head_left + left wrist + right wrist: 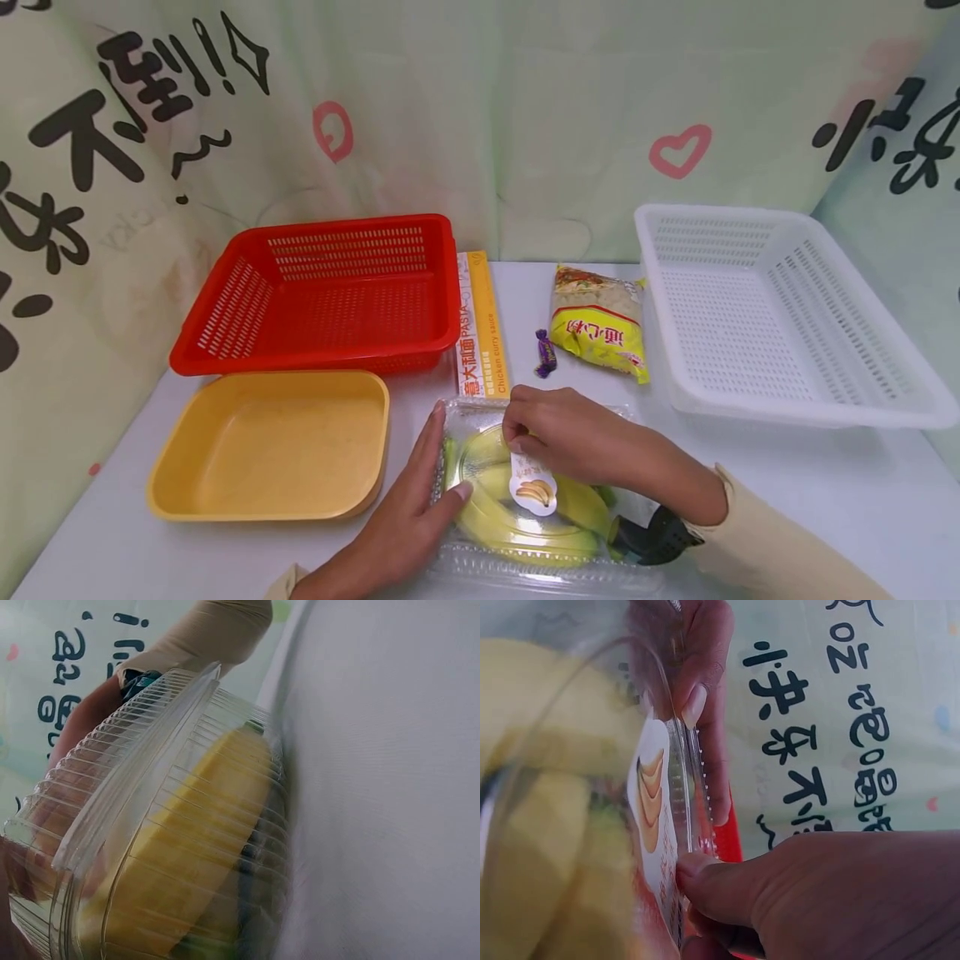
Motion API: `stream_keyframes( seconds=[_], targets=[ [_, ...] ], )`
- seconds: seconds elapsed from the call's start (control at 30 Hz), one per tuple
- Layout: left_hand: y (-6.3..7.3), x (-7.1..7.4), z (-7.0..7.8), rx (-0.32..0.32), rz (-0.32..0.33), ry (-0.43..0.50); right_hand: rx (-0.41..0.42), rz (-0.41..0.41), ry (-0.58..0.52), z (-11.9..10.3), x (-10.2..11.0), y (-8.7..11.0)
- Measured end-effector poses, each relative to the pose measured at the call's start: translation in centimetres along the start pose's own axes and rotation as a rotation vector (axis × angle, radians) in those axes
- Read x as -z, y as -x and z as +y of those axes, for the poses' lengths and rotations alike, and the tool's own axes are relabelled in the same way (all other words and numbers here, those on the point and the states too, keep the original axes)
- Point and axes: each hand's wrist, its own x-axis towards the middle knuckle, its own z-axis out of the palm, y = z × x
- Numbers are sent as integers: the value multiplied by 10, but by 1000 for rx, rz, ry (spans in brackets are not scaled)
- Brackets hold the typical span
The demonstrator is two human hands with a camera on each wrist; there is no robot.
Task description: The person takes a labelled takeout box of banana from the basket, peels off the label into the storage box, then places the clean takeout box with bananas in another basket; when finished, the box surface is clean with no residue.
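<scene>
A clear plastic clamshell box (pixel 517 562) with yellow bananas (pixel 487 508) inside lies at the table's front. My left hand (pixel 408 508) rests along its left side, fingers straight against the wall and thumb on the lid. Over the lid, my right hand (pixel 562 429) pinches the upper end of a white sticker (pixel 534 487) printed with bananas. In the right wrist view, thumb and fingers hold the edge of that sticker (pixel 652 802), whose picture end lies close to the lid. The left wrist view shows the box's ribbed side, with a banana (pixel 187 847) behind it.
A red basket (pixel 345 358) stands at the back left, with a yellow tray (pixel 266 508) before it. A pasta box (pixel 483 325) lies behind the clamshell. Right of it are a purple-wrapped candy (pixel 545 354), a yellow bag of pasta (pixel 600 325) and a white basket (pixel 810 408).
</scene>
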Motion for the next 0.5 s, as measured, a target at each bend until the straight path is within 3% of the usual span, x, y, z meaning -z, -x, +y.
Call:
stream_keyframes(
  seconds=[0.13, 0.5],
  targets=[
    [0, 0, 0, -3, 5, 3, 46, -6, 19, 2, 0, 1],
    [1, -1, -4, -54, 42, -34, 129, -1, -65, 7, 3, 7]
  ],
)
